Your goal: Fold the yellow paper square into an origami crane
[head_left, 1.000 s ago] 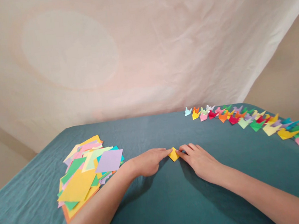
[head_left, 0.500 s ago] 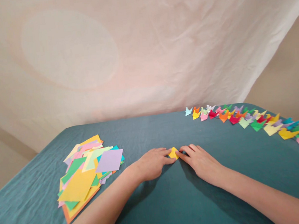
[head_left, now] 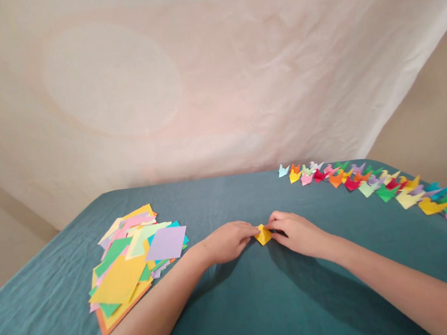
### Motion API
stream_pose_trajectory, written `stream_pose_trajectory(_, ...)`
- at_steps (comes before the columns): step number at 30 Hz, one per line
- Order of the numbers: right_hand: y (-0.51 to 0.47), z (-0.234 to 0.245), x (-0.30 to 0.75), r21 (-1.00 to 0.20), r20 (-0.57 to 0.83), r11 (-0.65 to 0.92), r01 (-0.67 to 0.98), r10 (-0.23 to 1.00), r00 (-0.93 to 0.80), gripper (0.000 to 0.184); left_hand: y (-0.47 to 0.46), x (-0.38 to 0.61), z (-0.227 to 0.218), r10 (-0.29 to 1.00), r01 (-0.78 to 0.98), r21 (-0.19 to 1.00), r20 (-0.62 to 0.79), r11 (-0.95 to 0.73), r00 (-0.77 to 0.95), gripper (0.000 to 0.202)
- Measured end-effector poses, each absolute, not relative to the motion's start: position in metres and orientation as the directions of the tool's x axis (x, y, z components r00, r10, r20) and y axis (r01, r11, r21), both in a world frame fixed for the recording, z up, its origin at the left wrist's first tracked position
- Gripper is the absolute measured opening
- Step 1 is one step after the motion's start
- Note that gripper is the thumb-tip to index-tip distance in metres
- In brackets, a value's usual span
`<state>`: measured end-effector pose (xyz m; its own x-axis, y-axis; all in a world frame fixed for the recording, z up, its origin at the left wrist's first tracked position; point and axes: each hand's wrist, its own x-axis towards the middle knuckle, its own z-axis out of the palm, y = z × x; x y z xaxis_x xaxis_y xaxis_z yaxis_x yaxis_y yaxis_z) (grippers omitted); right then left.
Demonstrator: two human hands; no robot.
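A small folded piece of yellow origami paper (head_left: 263,236) is at the middle of the table, between my two hands. My left hand (head_left: 233,240) holds its left side, fingers pressed together at the edge. On the other side, my right hand (head_left: 296,233) pinches the paper's right corner between thumb and fingers. Creases show on the paper, and its lower point faces me. My fingertips cover its side corners.
Loose square papers (head_left: 119,277) in many colours lie in a spread pile on the left, a lilac sheet (head_left: 166,243) on top. Several folded paper birds (head_left: 408,199) stand in rows at the right. Dark green cloth (head_left: 239,315) covers the table; a pale curtain (head_left: 214,83) hangs behind.
Both hands have shifted their grip on the yellow paper. My right fingers now pinch its side from higher up, and the paper looks more raised and creased. The view has tilted slightly.
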<state>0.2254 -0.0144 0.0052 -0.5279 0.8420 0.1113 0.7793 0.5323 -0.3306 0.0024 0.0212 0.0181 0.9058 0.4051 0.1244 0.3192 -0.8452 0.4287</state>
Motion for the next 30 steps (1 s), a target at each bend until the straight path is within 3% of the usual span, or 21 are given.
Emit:
stream_pose_trajectory(6, -0.005, -0.009, 0.224, -0.573, 0.177, 0.478, 0.666, 0.865, -0.469, 0.024, 0.028, 0.007, -0.004, 0.53, 0.331, 0.536, 0.272, -0.777, 0.803, 0.025)
stream_pose_trajectory(10, -0.005, -0.017, 0.227, -0.649, 0.213, 0.476, 0.594, 0.863, -0.459, 0.027, 0.031, 0.007, -0.013, 0.585, 0.325, 0.604, 0.298, -0.727, 0.755, 0.023)
stream_pose_trajectory(20, -0.009, -0.026, 0.224, -0.586, 0.311, 0.515, 0.626, 0.856, -0.413, 0.02, 0.031, 0.008, -0.011, 0.595, 0.303, 0.64, 0.304, -0.706, 0.744, 0.023)
stream_pose_trajectory(30, -0.012, -0.029, 0.222, -0.488, 0.397, 0.567, 0.664, 0.821, -0.41, 0.024, 0.033, 0.008, -0.015, 0.662, 0.426, 0.56, 0.325, -0.71, 0.675, 0.024)
